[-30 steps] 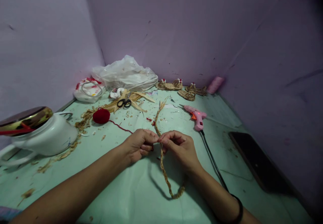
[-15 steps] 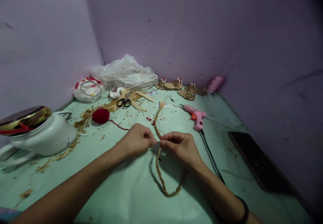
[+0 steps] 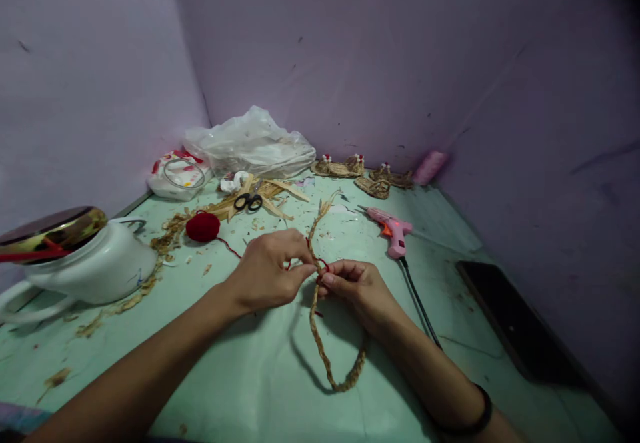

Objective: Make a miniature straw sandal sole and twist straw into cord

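Note:
A tan braided cord (image 3: 325, 356) curves in a loop toward me, its frayed end pointing away. My right hand (image 3: 357, 290) pinches the braid between thumb and fingers at mid-table. Just left of it, my left hand (image 3: 275, 268) is closed in a pinch on red yarn at the braid. A small loop of that yarn shows between the two hands. The yarn trails back to a red ball (image 3: 203, 227) on the left.
Black scissors (image 3: 249, 202) lie on dry fibre strips behind the yarn. On the right are a pink glue gun (image 3: 393, 230) with its cable and a dark phone (image 3: 517, 323). A white pot (image 3: 97, 266) stands left. Woven sandals (image 3: 340, 167) and a plastic bag (image 3: 253, 144) sit at the back.
My left hand has risen slightly and moved over the braid, bringing the red yarn up into a small loop. My right hand keeps its pinch in nearly the same place.

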Demonstrator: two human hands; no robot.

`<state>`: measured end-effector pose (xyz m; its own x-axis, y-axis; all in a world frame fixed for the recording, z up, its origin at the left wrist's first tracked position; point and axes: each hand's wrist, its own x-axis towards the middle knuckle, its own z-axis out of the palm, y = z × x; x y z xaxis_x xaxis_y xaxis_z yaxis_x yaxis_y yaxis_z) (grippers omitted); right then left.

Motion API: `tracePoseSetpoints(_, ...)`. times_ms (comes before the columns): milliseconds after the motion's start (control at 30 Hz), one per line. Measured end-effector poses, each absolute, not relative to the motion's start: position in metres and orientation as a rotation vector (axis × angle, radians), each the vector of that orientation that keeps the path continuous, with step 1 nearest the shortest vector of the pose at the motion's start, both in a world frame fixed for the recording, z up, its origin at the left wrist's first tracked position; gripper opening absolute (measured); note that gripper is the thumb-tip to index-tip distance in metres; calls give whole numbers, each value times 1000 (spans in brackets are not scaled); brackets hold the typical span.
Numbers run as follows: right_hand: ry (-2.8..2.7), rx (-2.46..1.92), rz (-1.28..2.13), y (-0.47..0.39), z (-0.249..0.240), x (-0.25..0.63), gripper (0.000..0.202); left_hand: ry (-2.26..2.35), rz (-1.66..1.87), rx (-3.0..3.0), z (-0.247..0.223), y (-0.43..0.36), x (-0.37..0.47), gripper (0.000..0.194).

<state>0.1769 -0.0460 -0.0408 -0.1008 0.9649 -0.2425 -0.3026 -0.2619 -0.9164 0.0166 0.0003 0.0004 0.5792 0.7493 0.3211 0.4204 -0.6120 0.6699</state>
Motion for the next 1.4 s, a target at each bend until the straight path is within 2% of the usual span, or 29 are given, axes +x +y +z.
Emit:
tracePoseSetpoints(167,-858,-1093,1567,-45,-41,176,21,965,550,2241,-10,0,16,21)
tracePoseSetpoints(600,-814,-1116,1576,-47,-38,174,24,1085,681,2379,-13,-16,26,12)
tracePoseSetpoints(767,-768,-1104,1659,-47,-39,176,25,904,517,2510,-5,-19,23,15)
tracePoseSetpoints(867,-757,-1084,1661,-47,-40,178,23,948,452,2264,-5,-13,23,15)
tracePoseSetpoints(967,-751,-1035,1635,-47,-40,179,20,1080,400,1679,-10,-7,26,17)
tracePoseSetpoints(1100,-796,-999,1647,-48,-38,178,19,917,513,1124,-18,-5,32,16)
tracePoseSetpoints(1267,-914,-1119,1483,-49,-35,174,17,905,613,949,-21,-6,35,13)
tracePoseSetpoints(1400,-1056,-1258,1131,-51,-36,170,10,918,608,968,-19,-5,35,12)
